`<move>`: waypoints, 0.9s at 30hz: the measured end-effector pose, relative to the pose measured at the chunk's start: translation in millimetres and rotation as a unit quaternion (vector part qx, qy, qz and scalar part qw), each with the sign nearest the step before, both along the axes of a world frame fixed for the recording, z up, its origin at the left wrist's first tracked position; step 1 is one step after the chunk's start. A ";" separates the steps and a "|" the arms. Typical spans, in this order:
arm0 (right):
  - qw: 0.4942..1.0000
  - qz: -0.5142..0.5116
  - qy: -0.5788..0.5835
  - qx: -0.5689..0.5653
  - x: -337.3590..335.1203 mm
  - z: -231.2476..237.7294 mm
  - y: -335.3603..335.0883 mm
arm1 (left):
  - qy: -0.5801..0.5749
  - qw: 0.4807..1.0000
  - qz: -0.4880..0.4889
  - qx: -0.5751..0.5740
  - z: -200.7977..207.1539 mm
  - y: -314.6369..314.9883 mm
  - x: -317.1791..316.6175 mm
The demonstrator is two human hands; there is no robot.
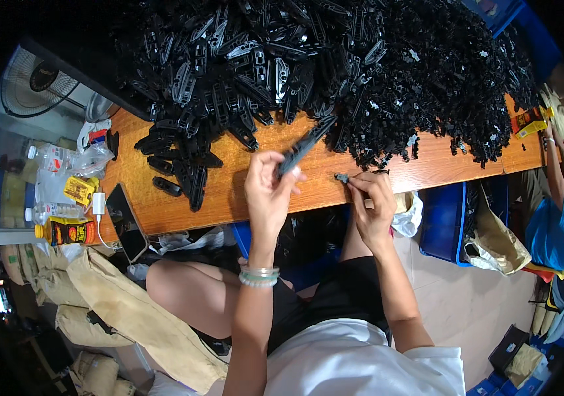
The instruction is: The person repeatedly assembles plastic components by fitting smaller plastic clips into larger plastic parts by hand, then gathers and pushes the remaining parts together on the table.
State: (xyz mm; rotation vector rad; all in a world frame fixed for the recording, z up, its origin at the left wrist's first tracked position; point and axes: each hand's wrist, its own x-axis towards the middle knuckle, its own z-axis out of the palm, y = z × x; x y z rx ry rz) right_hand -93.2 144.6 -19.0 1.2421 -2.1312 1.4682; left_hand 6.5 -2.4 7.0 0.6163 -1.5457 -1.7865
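Between the fingers and thumb of my left hand (268, 186) is a long black plastic part (308, 142), tilted up toward the far right and a little blurred. My right hand (374, 201) pinches a small dark clip (341, 177) above the table's front edge, apart from the long part. Beyond my hands lies a big heap of similar long black parts (249, 72), some spilling toward me on the left. To its right a heap of small black clips (427, 86) covers the table.
The wooden table (242, 191) holds a phone (127, 221), plastic bottles (54, 158) and a yellow-capped bottle (70, 232) at its left end. A fan (37, 82) stands behind them. Blue bins (443, 221) sit below the front edge. Another person in blue (556, 228) is at far right.
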 end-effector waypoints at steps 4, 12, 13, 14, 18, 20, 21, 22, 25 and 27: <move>0.984 0.053 -0.139 -0.095 16.6 16.0 -1.3 | 0.013 0.994 -0.060 0.087 5.0 15.4 27.8; 0.943 0.090 -0.304 -0.099 33.2 46.2 -4.0 | 0.000 0.999 -0.040 0.027 7.1 30.1 41.7; 0.984 0.104 -0.142 -0.030 30.5 47.1 -3.0 | -0.005 0.997 -0.075 0.019 6.7 28.9 44.0; 0.989 0.111 -0.097 -0.007 29.0 51.4 -3.3 | -0.016 0.995 -0.091 0.036 9.9 29.0 47.2; 0.986 0.154 -0.065 0.014 30.4 53.5 -4.6 | 0.014 0.989 -0.124 0.079 12.5 28.9 51.5; 0.955 0.084 -0.277 -0.072 42.6 48.7 -5.4 | 0.004 0.995 -0.083 0.054 18.9 36.8 50.4; 0.955 0.085 -0.276 -0.073 43.2 47.8 -6.2 | 0.001 0.995 -0.096 0.028 20.1 41.0 49.6; 0.950 0.083 -0.289 -0.081 43.7 46.6 -7.0 | -0.020 0.994 -0.104 0.005 18.9 43.7 52.2; 0.948 0.099 -0.295 -0.069 44.0 53.2 -5.8 | -0.019 0.995 -0.097 0.031 21.5 47.1 52.7; 0.950 0.118 -0.286 -0.049 44.0 56.2 -2.8 | 0.026 0.989 -0.066 0.128 25.4 48.5 52.5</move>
